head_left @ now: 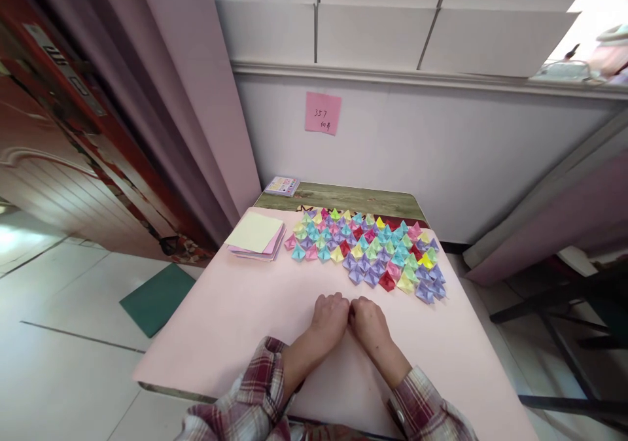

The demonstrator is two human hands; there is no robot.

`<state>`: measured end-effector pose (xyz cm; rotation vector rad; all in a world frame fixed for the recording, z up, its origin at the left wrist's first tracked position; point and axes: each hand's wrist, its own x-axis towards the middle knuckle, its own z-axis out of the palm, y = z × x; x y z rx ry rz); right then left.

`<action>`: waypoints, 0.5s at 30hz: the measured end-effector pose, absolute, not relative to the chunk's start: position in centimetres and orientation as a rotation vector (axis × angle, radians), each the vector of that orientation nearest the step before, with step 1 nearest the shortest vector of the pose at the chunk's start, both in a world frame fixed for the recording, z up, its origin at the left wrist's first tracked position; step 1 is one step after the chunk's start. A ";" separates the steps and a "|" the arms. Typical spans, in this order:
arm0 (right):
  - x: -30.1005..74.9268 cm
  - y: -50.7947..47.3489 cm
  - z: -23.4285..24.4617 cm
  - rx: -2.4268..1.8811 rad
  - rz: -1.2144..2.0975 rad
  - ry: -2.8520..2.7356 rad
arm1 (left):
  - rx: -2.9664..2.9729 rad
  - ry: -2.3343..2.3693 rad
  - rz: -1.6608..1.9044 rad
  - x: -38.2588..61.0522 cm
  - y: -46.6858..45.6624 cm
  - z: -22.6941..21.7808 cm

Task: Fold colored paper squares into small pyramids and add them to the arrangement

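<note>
My left hand [331, 317] and my right hand [369, 322] meet over the middle of the pink table top [235, 320]. Both are closed, fingers curled and knuckles close together. Whatever they pinch is hidden behind the fingers. Just beyond them lie rows of small folded paper pieces [366, 248] in purple, teal, pink, red, yellow and green, standing in pointed shapes. A stack of square paper sheets [256, 233] sits to the left, a pale yellow one on top with pink ones below.
A small printed packet [282, 186] lies at the table's back left corner, on a wood-patterned strip [353, 196]. A pink note [322, 113] is stuck to the wall. A green board [157, 299] lies on the floor at left; a dark metal frame [564, 336] stands at right.
</note>
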<state>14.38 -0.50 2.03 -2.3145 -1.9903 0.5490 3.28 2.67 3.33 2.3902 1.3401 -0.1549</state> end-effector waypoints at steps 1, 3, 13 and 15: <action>14.4 -0.5 2.1 -2.313 0.546 -1.989 | 2.394 1.340 -0.151 3.2 2.7 3.4; 14.4 -0.6 2.4 -2.310 0.538 -1.985 | 2.406 1.333 -0.140 3.0 2.8 3.4; 13.6 -1.4 3.9 -2.262 0.500 -1.938 | 2.477 1.196 -0.025 1.3 4.0 3.9; 13.4 -1.0 3.9 -2.277 0.508 -1.896 | 2.444 1.195 0.076 0.4 4.5 3.9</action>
